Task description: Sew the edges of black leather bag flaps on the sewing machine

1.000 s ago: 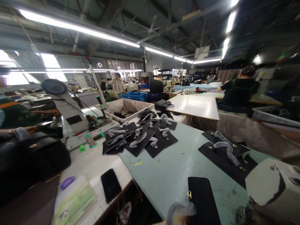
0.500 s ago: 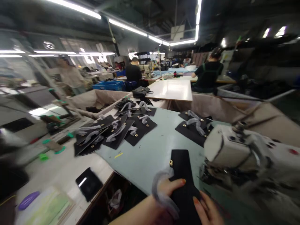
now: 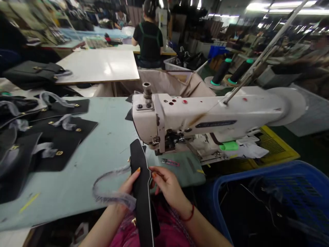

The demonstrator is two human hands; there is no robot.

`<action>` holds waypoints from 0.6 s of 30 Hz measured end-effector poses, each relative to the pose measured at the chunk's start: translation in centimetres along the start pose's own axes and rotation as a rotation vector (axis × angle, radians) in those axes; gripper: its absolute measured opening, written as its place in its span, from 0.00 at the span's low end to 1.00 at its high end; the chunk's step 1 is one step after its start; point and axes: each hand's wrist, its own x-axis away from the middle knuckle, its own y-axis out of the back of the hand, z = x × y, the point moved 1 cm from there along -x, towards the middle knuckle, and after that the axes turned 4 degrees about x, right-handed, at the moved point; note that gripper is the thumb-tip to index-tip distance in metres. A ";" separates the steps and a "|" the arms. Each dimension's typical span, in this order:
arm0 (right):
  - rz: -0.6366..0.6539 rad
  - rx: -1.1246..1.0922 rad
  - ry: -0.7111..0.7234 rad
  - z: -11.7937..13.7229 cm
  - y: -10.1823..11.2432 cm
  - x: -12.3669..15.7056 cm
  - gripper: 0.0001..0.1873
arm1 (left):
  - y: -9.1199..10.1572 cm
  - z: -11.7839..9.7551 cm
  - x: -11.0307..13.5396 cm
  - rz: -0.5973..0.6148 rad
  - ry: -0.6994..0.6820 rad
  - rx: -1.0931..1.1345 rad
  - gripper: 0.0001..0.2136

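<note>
A black bag panel (image 3: 142,192) with a pale edge line, gold fittings and a plastic-wrapped handle (image 3: 102,185) is held upright between my hands. My left hand (image 3: 130,187) grips its left side, thumb on the face and fingers hidden behind. On the right edge, my right hand (image 3: 164,183) pinches the panel near a notch. The panel's top end lies close to the needle area of a white sewing machine (image 3: 190,113); whether it touches is unclear. Small pink-handled thread snips (image 3: 170,162) rest on the machine bed, just beyond my right hand.
More black panels with wrapped handles (image 3: 51,147) lie on the pale green table (image 3: 110,137) at left. A blue basket (image 3: 221,185) holding dark pieces stands at lower right. Thread cones (image 3: 221,72) rise behind the machine. A person in black (image 3: 148,41) works farther back.
My view has swung right, bringing the whole machine and the blue basket into sight. The panel has come near the needle area, turned so its pale edge shows. Both hands still hold it.
</note>
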 end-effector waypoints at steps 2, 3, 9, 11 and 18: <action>-0.002 0.018 0.018 0.0 -0.1 -0.1 0.21 | -0.3 0.1 0.0 0.011 0.003 -0.020 0.12; -0.012 0.022 0.022 0.0 -0.2 -0.2 0.21 | -0.3 0.2 0.0 0.020 0.004 -0.023 0.13; -0.113 0.090 0.050 0.2 -0.6 -0.6 0.19 | 0.1 -0.1 0.0 -0.038 -0.052 -0.030 0.08; -0.140 0.114 0.071 0.1 -0.7 -0.5 0.20 | 0.2 -0.1 -0.1 -0.039 -0.074 -0.025 0.06; -0.167 0.149 0.130 0.0 -0.8 0.3 0.18 | 0.7 0.2 -0.8 0.025 -0.162 0.001 0.05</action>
